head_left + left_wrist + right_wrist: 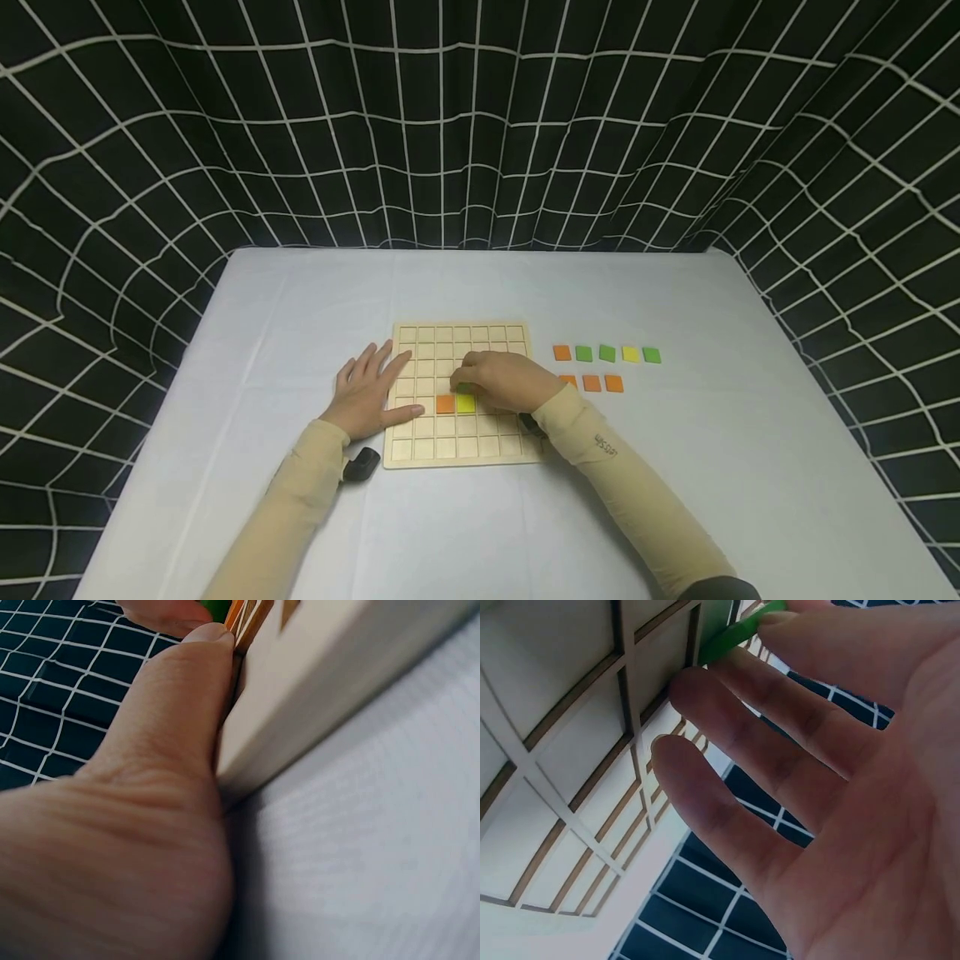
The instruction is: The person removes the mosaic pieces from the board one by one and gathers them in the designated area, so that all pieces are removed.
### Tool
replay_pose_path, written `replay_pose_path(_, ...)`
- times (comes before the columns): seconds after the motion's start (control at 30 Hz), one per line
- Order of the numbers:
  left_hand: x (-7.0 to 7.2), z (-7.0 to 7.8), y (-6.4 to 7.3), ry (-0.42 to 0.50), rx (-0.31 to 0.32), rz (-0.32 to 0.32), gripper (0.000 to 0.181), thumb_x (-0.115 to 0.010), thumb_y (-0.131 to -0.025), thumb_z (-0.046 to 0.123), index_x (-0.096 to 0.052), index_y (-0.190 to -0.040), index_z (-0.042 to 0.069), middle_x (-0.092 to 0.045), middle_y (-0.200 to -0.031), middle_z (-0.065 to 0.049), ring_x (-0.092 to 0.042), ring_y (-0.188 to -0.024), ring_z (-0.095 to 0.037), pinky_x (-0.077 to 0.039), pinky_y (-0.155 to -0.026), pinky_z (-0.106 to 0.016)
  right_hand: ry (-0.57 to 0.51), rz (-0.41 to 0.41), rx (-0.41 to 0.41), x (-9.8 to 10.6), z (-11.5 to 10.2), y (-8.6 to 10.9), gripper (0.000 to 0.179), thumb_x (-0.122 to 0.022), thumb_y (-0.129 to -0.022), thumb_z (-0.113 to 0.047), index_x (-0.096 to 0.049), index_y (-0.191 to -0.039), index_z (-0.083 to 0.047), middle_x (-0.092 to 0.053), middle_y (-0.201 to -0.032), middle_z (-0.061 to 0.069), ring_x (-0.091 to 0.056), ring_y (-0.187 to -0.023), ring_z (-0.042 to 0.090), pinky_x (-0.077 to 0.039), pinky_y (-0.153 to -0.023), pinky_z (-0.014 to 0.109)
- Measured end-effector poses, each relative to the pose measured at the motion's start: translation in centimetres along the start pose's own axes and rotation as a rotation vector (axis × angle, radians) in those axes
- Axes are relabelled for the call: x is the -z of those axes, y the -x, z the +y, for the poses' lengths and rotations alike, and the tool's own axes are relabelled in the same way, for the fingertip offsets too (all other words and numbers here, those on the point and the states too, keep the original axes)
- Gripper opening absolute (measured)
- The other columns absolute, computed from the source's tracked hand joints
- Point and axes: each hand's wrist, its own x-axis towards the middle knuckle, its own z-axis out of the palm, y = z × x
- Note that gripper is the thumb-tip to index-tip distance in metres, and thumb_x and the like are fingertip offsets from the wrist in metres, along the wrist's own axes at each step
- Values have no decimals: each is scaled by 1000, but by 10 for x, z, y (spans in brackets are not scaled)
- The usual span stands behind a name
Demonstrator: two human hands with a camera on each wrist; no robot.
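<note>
A pale wooden grid board (446, 448) lies on the table, with an orange square tile (446, 404) and a yellow square tile (466, 404) side by side in neighbouring cells. Over the cell just behind the yellow one, my right hand (510, 379) pinches a green square tile (739, 634) between thumb and finger. That tile is tilted, one edge down at the grid, and partly hidden by the fingers. My left hand (363, 400) rests with spread fingers at the board's left edge, its thumb (165, 697) lying over the frame.
Right of the board, loose tiles lie in two rows: the back row has orange, green and yellow (630, 354) ones, the front row orange ones (614, 384). My right forearm partly covers the front row's left end. A white cloth (300, 292) covers the table; black gridded curtains surround it.
</note>
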Motion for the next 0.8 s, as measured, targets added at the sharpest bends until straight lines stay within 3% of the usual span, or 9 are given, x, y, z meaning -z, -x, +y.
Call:
replay_pose_path(0.37, 0, 1, -1, -7, 6, -18, 91, -60, -84, 63, -19, -153, 21, -5, -161, -13, 0, -147, -37, -1, -113, -59, -6, 31, -17, 0, 3, 4, 22, -64, -90, -8, -66, -108, -20, -63, -102, -5, -63, -87, 10, -53, -77, 25)
replay_pose_path(0.57, 1, 1, 0, -1, 11, -19, 92, -59, -84, 64, -19, -154, 20, -5, -161, -13, 1, -147, -37, -1, -113, -59, -69, -27, -225, 12, 10, 21, 31, -60, -93, -15, -54, -124, -14, -60, -104, -4, -56, -85, 10, -51, -77, 27)
replay_pose_path(0.8, 0, -1, 0, -4, 3, -21, 92, -57, -84, 65, -17, -154, 22, -2, -161, -12, 3, -147, -36, 0, -113, -59, -119, -2, -413, 15, 39, 70, 33, -66, -90, -16, -54, -120, -12, -62, -104, -1, -55, -85, 12, -50, -76, 29)
